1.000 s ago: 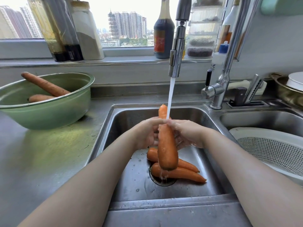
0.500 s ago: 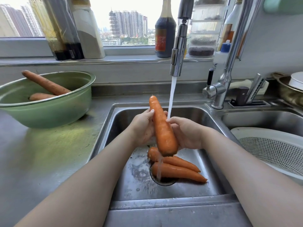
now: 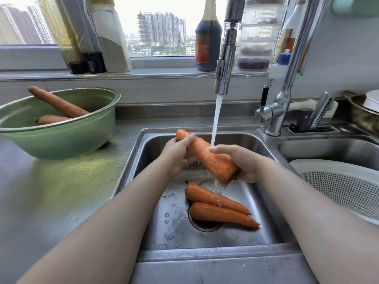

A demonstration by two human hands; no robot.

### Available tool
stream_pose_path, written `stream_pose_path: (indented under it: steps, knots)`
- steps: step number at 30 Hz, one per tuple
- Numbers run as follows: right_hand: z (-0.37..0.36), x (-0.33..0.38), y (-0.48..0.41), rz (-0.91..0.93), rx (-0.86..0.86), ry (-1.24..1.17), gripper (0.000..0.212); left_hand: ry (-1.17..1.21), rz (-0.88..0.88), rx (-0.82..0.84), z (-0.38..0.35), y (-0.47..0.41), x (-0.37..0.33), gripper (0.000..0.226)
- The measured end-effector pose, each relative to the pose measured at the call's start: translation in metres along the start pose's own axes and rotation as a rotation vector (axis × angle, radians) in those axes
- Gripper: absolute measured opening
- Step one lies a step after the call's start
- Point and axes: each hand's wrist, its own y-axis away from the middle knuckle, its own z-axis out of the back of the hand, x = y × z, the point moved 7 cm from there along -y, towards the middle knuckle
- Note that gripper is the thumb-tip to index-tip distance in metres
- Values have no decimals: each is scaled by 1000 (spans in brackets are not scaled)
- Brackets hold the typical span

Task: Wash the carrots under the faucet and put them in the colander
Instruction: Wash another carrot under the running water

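Note:
A thick orange carrot [image 3: 205, 154] is held tilted over the left sink basin [image 3: 155, 222], under the water stream from the faucet [image 3: 224, 66]. My left hand [image 3: 177, 154] grips its narrow upper end, and my right hand [image 3: 240, 160] holds its thick lower end. Two more carrots [image 3: 217, 208] lie on the basin floor over the drain. The white colander [image 3: 336, 185] sits in the right basin, with no carrot visible inside it. A green bowl [image 3: 61, 138] on the left counter holds two unwashed carrots [image 3: 57, 105].
Bottles and jars stand along the windowsill [image 3: 143, 72] behind the sink. The faucet base and handle [image 3: 272, 113] rise between the two basins. A knife holder [image 3: 311, 124] and a metal pot [image 3: 361, 113] stand at the back right.
The carrot has tilted from nearly upright to slanting, with its tip up and left. My right hand has slid down to the thick end while the left moved up toward the tip.

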Motion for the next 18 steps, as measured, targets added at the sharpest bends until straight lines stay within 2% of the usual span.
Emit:
stream_pose_path:
  steps: [2,6,11,12,14,15,16,18]
  knots:
    - [3,-2,0,-11,-21,36,67,53,30,-9,1,0,0,35]
    - [12,-10,-4,-52,-93,-44,40,94,84,27,-4,2,7,38]
    - [12,-9,-2,-15,-77,-55,42,78,64,36,-12,4,9,43]
    - [9,-9,-3,-5,-57,-29,48,68,52,33,-14,3,9,46]
    - [5,-8,-3,34,-53,117,84,46,26,33,-18,4,9,54]
    - [8,-8,-6,51,-69,177,95,34,12,39,-19,4,8,57]
    - [9,-8,-7,67,-79,203,92,22,-3,51,-20,4,8,58]
    - [12,-7,-6,79,-70,247,61,-23,-35,120,-24,7,6,58]
